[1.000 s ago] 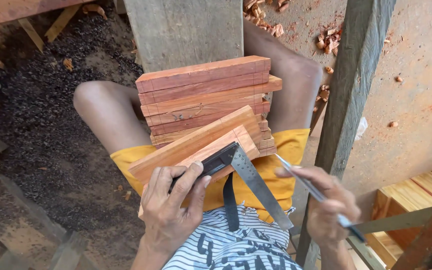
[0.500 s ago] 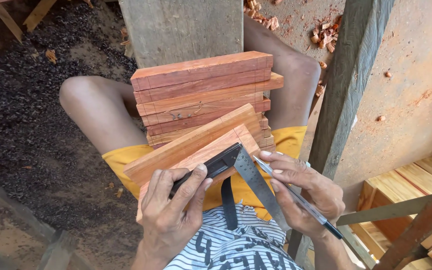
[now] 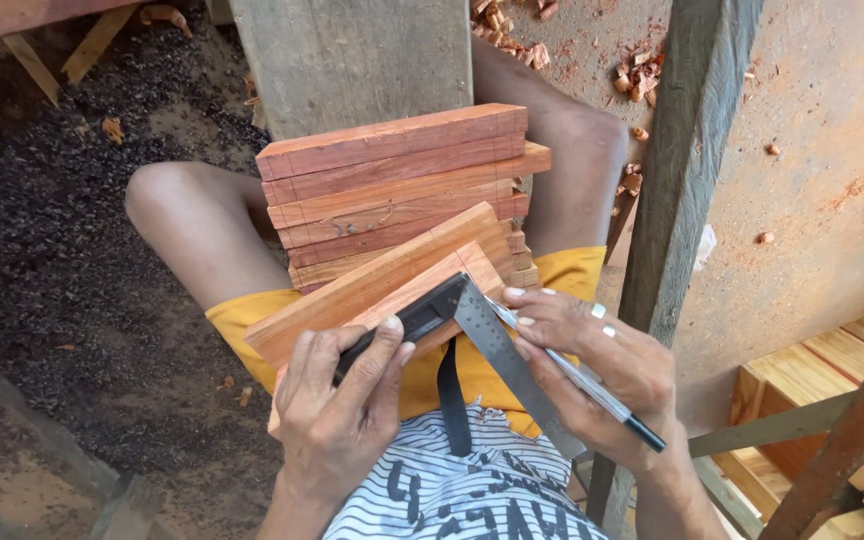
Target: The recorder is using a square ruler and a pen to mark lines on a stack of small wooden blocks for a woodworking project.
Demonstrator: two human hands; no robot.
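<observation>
Two hands work on one reddish wood block (image 3: 392, 290) resting on our lap. Our left hand (image 3: 337, 410) has its fingers and thumb clamped on the black stock of a try square (image 3: 452, 320), pressing it against the near end of the block; the steel blade runs down toward our striped shirt (image 3: 452, 495). Our right hand (image 3: 592, 365) has its fingers closed together around a pen (image 3: 592, 385), tip set against the blade edge at the block's end.

We judge the marking of this block as under way: the square is seated and the pen is placed, but we cannot tell whether a line is drawn yet. Behind it, a stack of similar blocks (image 3: 392, 180) lies across our knees, several showing thin lines near their right ends.

No packages, labels or signs appear. Wood chips (image 3: 642, 70) lie on the floor beyond, beside a grey timber post (image 3: 692, 160).
</observation>
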